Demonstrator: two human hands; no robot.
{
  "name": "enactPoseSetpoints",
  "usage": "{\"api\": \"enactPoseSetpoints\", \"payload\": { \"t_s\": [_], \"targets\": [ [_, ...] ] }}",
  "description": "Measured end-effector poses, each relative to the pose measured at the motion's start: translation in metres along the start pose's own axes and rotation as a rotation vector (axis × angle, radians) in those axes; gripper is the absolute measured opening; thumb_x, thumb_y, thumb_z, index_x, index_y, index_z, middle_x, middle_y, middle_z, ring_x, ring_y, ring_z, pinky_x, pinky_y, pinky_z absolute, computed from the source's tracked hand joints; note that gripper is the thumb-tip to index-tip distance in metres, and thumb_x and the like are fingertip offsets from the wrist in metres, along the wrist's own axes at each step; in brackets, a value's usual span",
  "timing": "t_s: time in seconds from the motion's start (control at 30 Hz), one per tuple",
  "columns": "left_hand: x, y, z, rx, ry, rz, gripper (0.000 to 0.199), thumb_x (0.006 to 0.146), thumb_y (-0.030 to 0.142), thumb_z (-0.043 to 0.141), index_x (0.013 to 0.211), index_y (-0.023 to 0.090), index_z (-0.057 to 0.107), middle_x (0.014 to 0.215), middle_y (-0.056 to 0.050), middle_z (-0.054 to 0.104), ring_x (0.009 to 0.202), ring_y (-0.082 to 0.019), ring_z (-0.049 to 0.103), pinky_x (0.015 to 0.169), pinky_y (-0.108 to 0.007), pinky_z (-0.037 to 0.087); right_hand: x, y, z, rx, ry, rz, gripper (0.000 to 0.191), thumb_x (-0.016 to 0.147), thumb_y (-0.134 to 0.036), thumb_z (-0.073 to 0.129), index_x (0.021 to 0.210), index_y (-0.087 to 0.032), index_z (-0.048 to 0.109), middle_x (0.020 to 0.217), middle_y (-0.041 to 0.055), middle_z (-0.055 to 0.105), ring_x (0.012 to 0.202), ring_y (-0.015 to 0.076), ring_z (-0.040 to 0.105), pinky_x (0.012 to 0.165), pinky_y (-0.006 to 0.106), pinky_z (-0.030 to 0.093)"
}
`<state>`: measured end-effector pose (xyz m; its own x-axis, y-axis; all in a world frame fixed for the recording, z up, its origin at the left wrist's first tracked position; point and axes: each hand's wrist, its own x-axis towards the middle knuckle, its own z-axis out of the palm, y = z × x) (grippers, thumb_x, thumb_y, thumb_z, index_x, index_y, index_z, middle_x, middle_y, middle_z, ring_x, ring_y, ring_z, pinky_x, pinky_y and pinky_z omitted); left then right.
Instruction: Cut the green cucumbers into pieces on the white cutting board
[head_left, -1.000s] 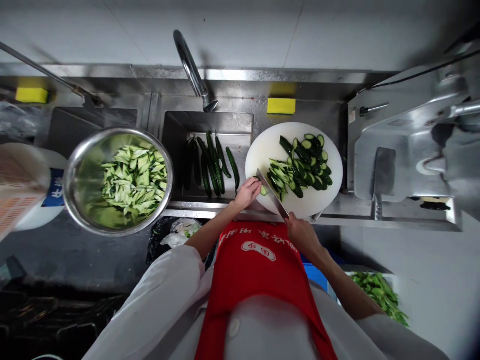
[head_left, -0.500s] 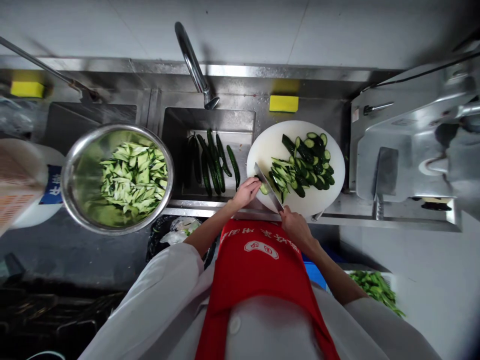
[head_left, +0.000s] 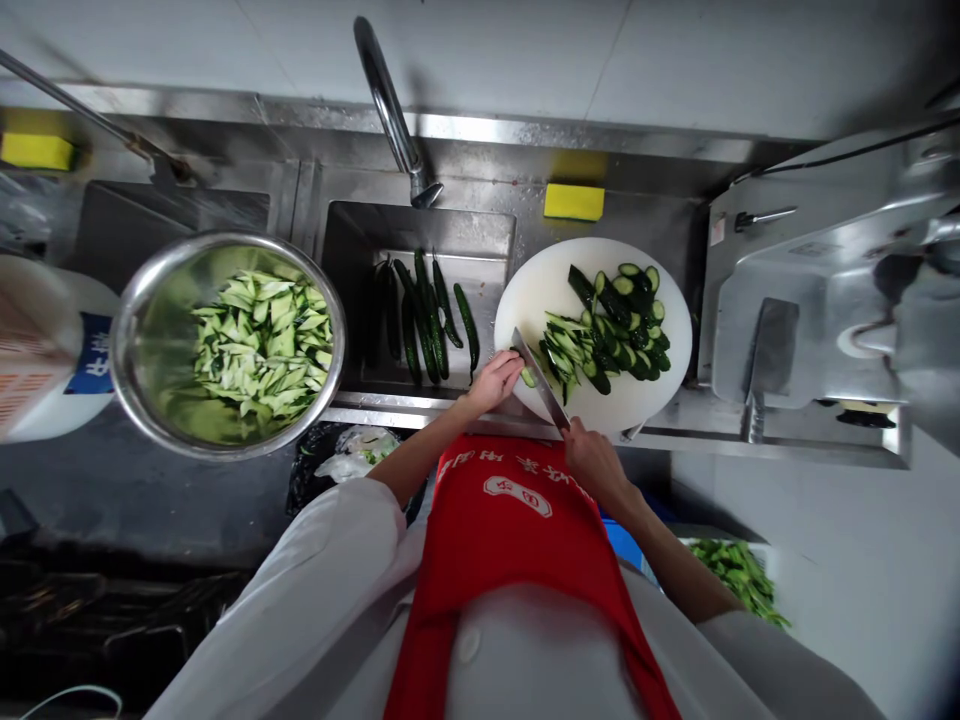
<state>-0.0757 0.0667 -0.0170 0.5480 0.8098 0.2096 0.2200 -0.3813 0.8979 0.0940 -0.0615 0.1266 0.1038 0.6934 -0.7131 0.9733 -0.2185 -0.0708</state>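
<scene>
My right hand [head_left: 592,455] is wrapped round the handle of a knife [head_left: 541,385], whose blade slants up to the left over a white oval cutting board [head_left: 517,290]. At the board's left edge my left hand [head_left: 496,382] presses its fingers on a piece of cucumber [head_left: 528,378], right beside the blade; the fingers hide most of that piece. To the right of the blade lie thin cucumber strips [head_left: 566,345]. Thicker dark green cucumber pieces [head_left: 622,325] are heaped behind and beside them.
Whole cucumbers [head_left: 427,320] lie in the steel sink [head_left: 480,225] under a faucet [head_left: 386,95]. A large metal bowl [head_left: 139,400] of cut cucumber stands left. Yellow sponges [head_left: 574,202] sit along the back. A cleaver [head_left: 772,350] rests at right beside a machine; leafy greens [head_left: 739,575] are below.
The view has shifted slightly. Both hands, the knife and the cucumber piece stay in nearly the same place on the board.
</scene>
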Motion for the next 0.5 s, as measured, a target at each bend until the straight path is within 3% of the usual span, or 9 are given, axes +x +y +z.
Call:
{"api": "enactPoseSetpoints", "payload": {
  "t_s": [0.17,0.5],
  "targets": [
    [-0.001,-0.004,-0.006,0.025,-0.049,0.001,0.03,0.098,0.035,0.045,0.104,0.018,0.069,0.112,-0.013,0.061,0.109,-0.021,0.057,0.099,-0.038,0.047,0.007,-0.004,0.0,0.015,0.02,0.0,0.032,0.103,-0.031,0.023,0.114,-0.013,0.047,0.09,0.0141,0.07,0.088,0.0235,0.07,0.072,0.028,0.04],
    [0.003,-0.009,-0.006,0.124,-0.076,0.153,0.03,0.101,0.029,0.04,0.111,0.015,0.064,0.108,-0.013,0.062,0.102,-0.02,0.056,0.095,-0.04,0.047,0.001,-0.007,0.0,-0.01,0.007,0.003,0.029,0.104,-0.029,0.023,0.113,-0.014,0.046,0.089,0.0133,0.07,0.088,0.0246,0.07,0.07,0.029,0.04]
  ]
}}
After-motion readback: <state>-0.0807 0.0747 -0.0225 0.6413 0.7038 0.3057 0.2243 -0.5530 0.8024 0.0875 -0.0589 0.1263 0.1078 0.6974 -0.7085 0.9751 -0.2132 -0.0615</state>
